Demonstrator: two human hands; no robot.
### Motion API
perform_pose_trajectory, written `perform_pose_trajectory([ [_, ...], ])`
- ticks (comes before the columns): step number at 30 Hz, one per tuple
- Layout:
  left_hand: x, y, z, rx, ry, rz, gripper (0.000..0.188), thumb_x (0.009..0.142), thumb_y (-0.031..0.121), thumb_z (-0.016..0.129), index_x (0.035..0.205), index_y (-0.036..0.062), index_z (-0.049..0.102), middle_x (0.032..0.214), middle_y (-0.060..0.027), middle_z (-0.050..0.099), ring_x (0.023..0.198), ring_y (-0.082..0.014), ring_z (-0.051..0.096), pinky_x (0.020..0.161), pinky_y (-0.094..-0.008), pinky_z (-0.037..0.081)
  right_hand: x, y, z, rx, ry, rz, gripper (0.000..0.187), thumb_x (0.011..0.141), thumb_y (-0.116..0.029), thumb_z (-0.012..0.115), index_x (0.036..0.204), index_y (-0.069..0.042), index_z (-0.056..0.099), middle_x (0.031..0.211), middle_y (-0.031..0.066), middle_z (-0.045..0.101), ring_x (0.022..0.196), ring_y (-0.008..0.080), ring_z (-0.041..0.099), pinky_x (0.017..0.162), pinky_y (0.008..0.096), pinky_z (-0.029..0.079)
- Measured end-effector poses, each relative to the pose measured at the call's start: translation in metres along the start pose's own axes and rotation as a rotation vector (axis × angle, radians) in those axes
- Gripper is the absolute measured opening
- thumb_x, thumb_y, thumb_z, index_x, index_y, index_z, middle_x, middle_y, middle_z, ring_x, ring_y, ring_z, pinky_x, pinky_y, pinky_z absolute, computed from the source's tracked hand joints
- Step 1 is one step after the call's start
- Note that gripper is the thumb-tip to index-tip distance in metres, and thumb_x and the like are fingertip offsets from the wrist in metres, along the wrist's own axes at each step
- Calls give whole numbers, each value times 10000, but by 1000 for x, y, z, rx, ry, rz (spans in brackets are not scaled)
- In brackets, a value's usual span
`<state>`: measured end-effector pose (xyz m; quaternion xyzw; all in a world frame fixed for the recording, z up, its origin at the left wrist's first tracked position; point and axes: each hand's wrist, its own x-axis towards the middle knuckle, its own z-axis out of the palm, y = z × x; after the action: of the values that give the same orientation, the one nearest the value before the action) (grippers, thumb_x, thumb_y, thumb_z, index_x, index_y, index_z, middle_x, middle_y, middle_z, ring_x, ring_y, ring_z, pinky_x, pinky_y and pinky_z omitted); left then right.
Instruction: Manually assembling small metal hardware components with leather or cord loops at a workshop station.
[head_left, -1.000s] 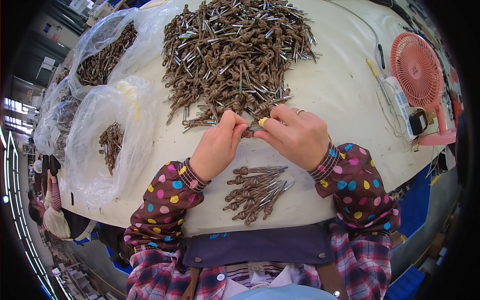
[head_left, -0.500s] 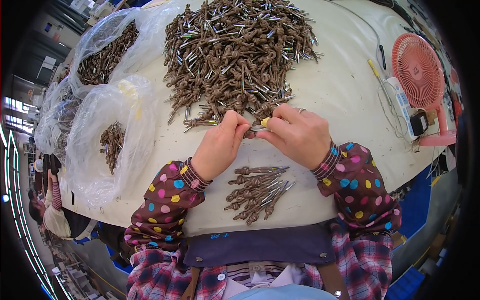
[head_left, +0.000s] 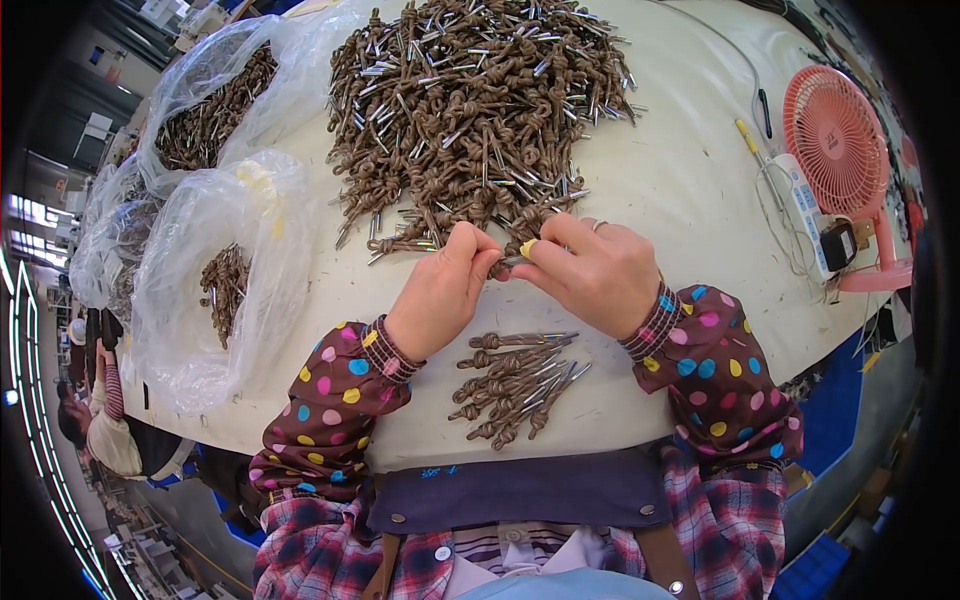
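The left hand (head_left: 445, 292) and right hand (head_left: 597, 275) pinch one cord (head_left: 503, 268) between them near the middle of the surface (head_left: 700, 190). One heap (head_left: 480, 120) of cords, past counting, spreads toward the far edge; one overlapping bunch (head_left: 512, 385), roughly ten, lies toward the near edge. At least three bags (head_left: 165, 320) sit along the left edge, one fan (head_left: 832, 140) by the right.

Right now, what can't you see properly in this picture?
Held cord piece, head view: mostly hidden by the left hand and right hand.
Brown pile, head view: far end cut off by the top edge; lower part buried under the upper part.
Co-worker, head view: too small near the left rim to tell if anything is held.
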<state>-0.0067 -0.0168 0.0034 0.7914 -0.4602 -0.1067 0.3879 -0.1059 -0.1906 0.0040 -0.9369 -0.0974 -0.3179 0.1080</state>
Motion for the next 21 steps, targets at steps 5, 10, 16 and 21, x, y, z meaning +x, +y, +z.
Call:
perform_pose_trajectory([
  [5, -1, 1, -3, -111, 0, -52, 82, 966, 91, 468, 993, 15, 455, 730, -84, 613, 579, -156, 552, 550, -293, 460, 1, 8, -2, 197, 46, 200, 265, 720, -282, 770, 790, -92, 599, 784, 1, 576, 550, 140, 558, 496, 245, 426],
  [10, -2, -7, 1, -194, -18, -14, 119, 938, 34, 506, 1037, 22, 441, 920, -93, 626, 712, -125, 574, 669, -253, 480, 2, 16, -1, 676, -131, 578, 301, 774, -283, 747, 863, -30, 611, 799, 35, 630, 590, 102, 572, 561, 226, 447],
  [16, 1, -5, -2, -57, 56, 281, 329, 818, 54, 685, 1076, 22, 484, 1002, -99, 598, 821, -195, 608, 747, -298, 489, 2, 14, 0, 1196, -376, 863, 308, 795, -262, 718, 885, 16, 621, 714, 72, 652, 621, 128, 604, 612, 252, 473],
  [21, 7, -2, -5, 241, 91, 393, 370, 733, 80, 740, 1062, 48, 573, 988, -95, 598, 832, -258, 597, 738, -322, 490, -1, 7, 2, 866, -249, 750, 217, 792, -217, 704, 849, -16, 646, 686, 93, 650, 595, 167, 616, 576, 278, 473],
])
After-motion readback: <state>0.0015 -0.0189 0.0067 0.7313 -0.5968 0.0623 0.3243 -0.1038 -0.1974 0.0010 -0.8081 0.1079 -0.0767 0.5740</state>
